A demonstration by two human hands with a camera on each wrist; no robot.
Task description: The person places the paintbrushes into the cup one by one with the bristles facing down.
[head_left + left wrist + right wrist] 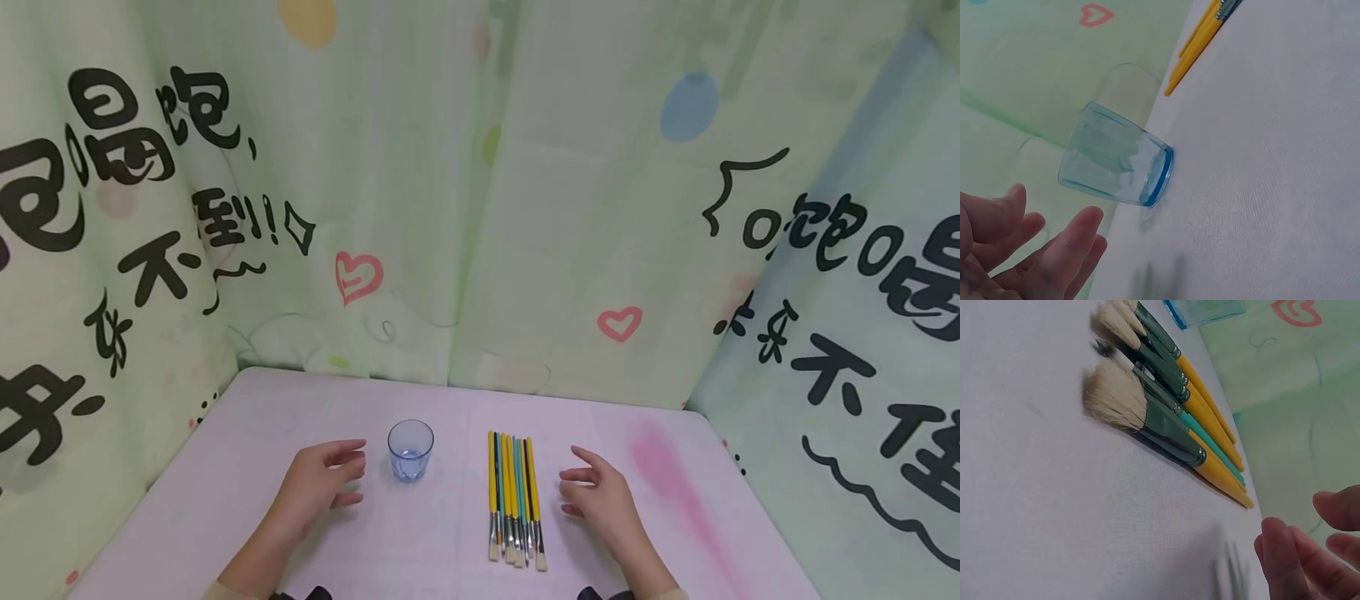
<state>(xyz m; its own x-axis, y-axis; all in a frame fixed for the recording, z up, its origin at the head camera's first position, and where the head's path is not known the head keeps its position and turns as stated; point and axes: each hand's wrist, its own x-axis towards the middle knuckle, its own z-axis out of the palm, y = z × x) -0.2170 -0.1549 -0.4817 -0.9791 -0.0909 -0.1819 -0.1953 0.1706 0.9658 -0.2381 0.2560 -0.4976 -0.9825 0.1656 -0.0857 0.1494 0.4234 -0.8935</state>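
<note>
Hands lie low over the bench (225,467), one on each side, and they hold nothing. The left hand (318,483) comes in from the bottom edge with its arm slanting up and to the right. Its fingers (1069,247) are loose and a little spread, and they point at the cup (410,450). The fingertips are just beside the cup but do not touch it. The right hand (600,496) comes in the same way from the other side, with its arm slanting up and to the left. Its fingers (1285,562) are soft and bent a little, with gaps between them, and they point at the brushes (513,500). They are near the brushes but not on them.

The cup is small and round, made of see-through blue stuff like glass or plastic, with a darker blue base. It stands upright on the bench, between the left hand and the brushes.

The brushes lie flat in a neat row, side by side and touching. Their handles are long and thin, most of them yellow and a few teal. Each one has a dark shiny metal band and a tuft of pale, fuzzy bristles. The bristles point at the person.

The bench has a smooth, pale cover with a soft pink smear (667,475) on the right. Light green curtains (480,208) hang all round, with big black writing, hearts and coloured dots.
</note>
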